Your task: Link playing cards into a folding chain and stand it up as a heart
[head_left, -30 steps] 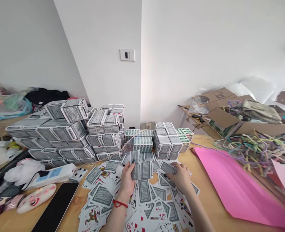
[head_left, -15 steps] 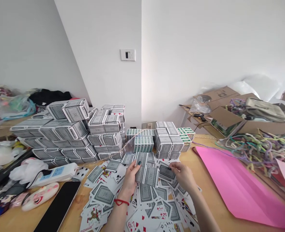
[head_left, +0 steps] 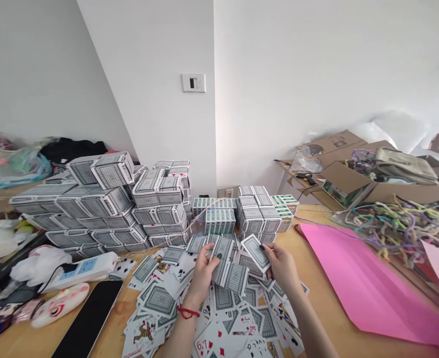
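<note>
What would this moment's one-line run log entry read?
left hand: holds fan of cards | right hand: holds single card face-down, beside fan | table: loose cards under hands

Stacks of boxed decks (head_left: 103,204) fill the left middle of the frame on the counter (head_left: 323,318), with a smaller stack (head_left: 258,211) at centre. A pink sheet (head_left: 357,283) lies at lower right, below a tangle of coloured cords (head_left: 394,219) and a cardboard box (head_left: 357,181). A black phone (head_left: 88,318) and a white power strip (head_left: 81,268) sit at lower left. A wall switch (head_left: 193,82) hangs above.
</note>
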A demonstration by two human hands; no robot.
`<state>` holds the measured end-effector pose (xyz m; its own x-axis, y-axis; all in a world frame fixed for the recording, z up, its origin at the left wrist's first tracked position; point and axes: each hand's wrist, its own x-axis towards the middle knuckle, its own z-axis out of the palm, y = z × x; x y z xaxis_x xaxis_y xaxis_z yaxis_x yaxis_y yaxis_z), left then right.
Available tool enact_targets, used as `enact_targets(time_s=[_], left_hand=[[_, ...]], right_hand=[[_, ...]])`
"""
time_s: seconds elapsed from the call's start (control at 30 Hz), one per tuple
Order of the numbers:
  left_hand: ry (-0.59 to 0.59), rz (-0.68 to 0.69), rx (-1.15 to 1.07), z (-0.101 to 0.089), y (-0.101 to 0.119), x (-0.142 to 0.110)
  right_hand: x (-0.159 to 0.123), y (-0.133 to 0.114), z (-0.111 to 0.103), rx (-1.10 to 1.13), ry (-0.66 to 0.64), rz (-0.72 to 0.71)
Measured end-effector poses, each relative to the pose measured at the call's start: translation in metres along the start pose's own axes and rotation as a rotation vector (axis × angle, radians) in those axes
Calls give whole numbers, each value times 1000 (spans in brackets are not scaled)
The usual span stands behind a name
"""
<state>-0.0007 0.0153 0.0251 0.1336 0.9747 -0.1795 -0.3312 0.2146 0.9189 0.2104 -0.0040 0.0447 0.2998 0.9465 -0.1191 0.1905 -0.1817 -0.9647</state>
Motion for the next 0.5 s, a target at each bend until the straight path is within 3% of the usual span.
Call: enact_targets(time_s=[0.2,0.5], left_hand=[[-47,27,22,0,2,1],[3,55,26,-2,6,2]], right_hand=[[-5,-10,-1,256,-155,60],[-10,-13,-6,193,-183,-27]])
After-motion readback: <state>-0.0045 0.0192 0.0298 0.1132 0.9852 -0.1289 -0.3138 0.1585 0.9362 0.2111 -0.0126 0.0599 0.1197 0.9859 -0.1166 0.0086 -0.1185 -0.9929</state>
